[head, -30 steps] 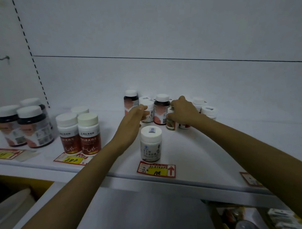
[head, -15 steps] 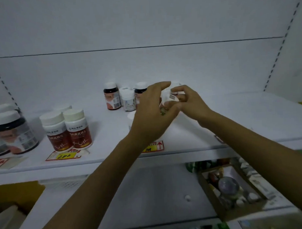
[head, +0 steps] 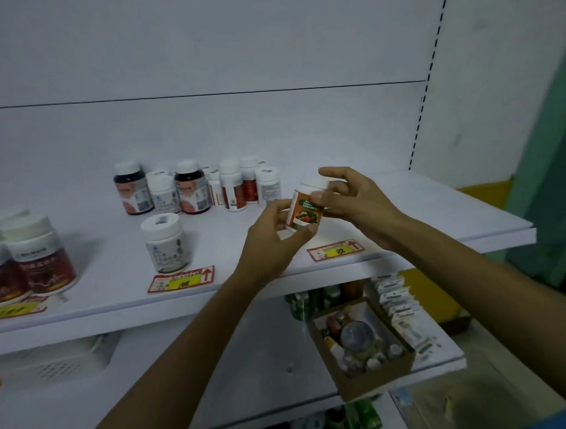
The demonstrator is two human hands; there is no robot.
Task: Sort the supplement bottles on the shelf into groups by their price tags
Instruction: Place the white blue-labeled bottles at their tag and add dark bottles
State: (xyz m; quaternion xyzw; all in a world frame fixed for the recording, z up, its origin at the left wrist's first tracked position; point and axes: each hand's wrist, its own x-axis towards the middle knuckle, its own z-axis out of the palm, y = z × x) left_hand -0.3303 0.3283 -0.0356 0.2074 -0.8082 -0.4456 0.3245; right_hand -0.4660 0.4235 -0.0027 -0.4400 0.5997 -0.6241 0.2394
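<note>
Both hands hold a small orange-labelled bottle [head: 304, 210] with a white cap above the right part of the white shelf [head: 435, 215]. My left hand [head: 276, 237] grips its lower body; my right hand [head: 348, 199] pinches it near the cap. Below it lies a red and yellow price tag [head: 336, 250]. A white bottle [head: 165, 242] stands behind another price tag [head: 181, 279]. Several mixed bottles [head: 194, 187] cluster at the back. Two red-labelled bottles [head: 36, 258] stand at the left by a third tag [head: 14, 310].
A lower shelf holds a cardboard box [head: 360, 346] of small items, a row of white boxes [head: 400, 303] and green bottles [head: 302, 303]. A white vented object [head: 55, 360] sits lower left. The perforated shelf upright [head: 425, 87] rises at the right.
Both hands lifted the orange-labelled bottle out of the back cluster and carried it right, over the right-hand price tag. The view swung right.
</note>
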